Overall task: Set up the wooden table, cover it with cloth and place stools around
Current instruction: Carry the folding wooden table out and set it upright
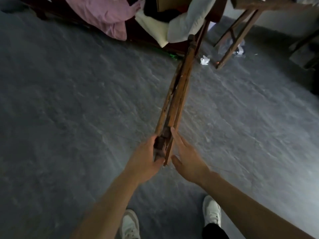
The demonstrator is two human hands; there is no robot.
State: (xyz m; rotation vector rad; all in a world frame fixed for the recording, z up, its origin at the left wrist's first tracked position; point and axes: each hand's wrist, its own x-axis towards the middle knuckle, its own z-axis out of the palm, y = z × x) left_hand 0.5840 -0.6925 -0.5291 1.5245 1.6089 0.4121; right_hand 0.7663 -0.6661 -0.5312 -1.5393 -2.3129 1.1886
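A folded wooden frame (177, 87) of long worn slats stretches from my hands toward the far furniture, held above the grey floor. My left hand (146, 159) is shut around its near end. My right hand (188, 157) is flat and open, its fingertips touching the right side of the frame's near end. A wooden stool or trestle (236, 31) with slanted legs stands at the upper right. Pink cloth (103, 12) and white cloth (186, 23) lie piled on dark furniture at the top.
The grey concrete floor (69, 109) spreads wide on both sides. Crumpled white paper (205, 60) and scraps lie near the stool's legs. My two white shoes (212, 211) show at the bottom edge. A dark wooden piece (303, 54) sits at the far right.
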